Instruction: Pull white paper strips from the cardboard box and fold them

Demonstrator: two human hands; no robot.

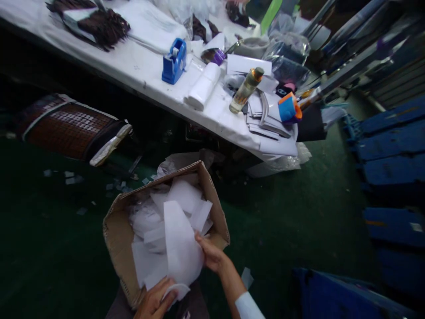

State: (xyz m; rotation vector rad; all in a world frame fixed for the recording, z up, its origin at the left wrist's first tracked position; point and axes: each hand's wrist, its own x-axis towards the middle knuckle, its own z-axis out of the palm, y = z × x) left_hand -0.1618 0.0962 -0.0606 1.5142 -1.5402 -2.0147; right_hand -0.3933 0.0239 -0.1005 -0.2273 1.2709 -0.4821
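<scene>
A curved white sheet (181, 248), perhaps paper or thin foam, is held over an open cardboard box (116, 248). My right hand (210, 252) grips the sheet's right edge between thumb and fingers. Lower down, my left hand (156, 299) is closed on the sheet's near end, where a small flap curls over the fingers. Inside the box lies a loose heap of white sheets (154, 237) and clear plastic scraps. The box's torn rim stands around both hands, close to my lap.
A white-covered table (133, 71) runs across the top. It bears a blue tape dispenser (174, 61), a white roll (204, 86), a bottle (246, 91) and stacked white sheets (268, 119). Blue crates (395, 155) line the right side. A printed sack (71, 126) and scraps lie on the left.
</scene>
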